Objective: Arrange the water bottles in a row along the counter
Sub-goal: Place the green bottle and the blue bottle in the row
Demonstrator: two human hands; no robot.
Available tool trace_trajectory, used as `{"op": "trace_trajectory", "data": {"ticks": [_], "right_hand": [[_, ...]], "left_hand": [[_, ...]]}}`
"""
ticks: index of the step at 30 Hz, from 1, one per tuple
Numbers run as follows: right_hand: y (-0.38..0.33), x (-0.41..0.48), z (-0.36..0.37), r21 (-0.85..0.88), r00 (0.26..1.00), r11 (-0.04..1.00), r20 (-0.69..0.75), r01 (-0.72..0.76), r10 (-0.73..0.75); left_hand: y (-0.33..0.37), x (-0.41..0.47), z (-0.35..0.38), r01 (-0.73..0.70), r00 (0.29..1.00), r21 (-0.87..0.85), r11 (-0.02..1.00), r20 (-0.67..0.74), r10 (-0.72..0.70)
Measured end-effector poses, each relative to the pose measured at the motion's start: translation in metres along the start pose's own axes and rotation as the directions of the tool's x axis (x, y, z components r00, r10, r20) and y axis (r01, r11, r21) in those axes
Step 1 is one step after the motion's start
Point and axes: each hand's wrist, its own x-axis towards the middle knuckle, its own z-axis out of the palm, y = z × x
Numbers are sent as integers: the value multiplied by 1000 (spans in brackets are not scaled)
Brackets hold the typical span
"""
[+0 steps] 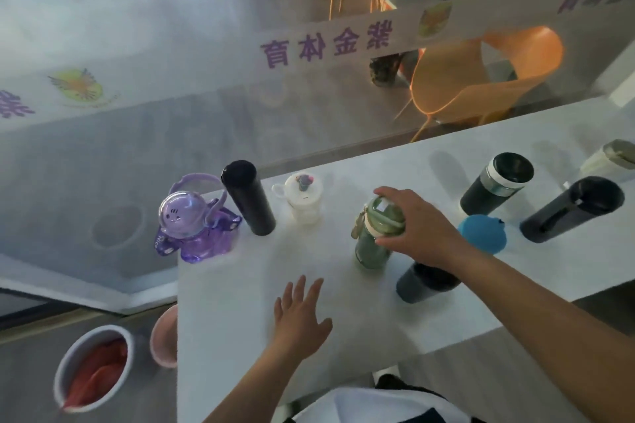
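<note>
Nearest us our left hand hovers flat, fingers spread, over the white bench, while our outstretched right hand clamps the upright green plastic bottle's lid mid-bench.

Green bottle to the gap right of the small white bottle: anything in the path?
Nothing visible. The right hand grips the green bottle at its lid; bare counter lies between it and the small white bottle. The left hand hovers nearer the person.
</note>
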Motion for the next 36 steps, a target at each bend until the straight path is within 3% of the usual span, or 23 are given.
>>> {"op": "trace_trajectory", "data": {"ticks": [7,12,24,36], "right_hand": [[22,41,-26,114,993,987,20,115,-118],[20,77,-33,84,986,984,39,159,-162],[-1,152,-33,52,965,963,-39,263,-261],[15,151,-27,87,964,960,-20,266,-266]], "left_hand": [[33,4,36,205,979,-31,978,-11,-206],[42,-6,53,278,961,-27,960,7,-278],[42,-5,56,294,956,-64,954,8,-294],[46,-6,56,305,952,-67,950,-1,-306]]}}
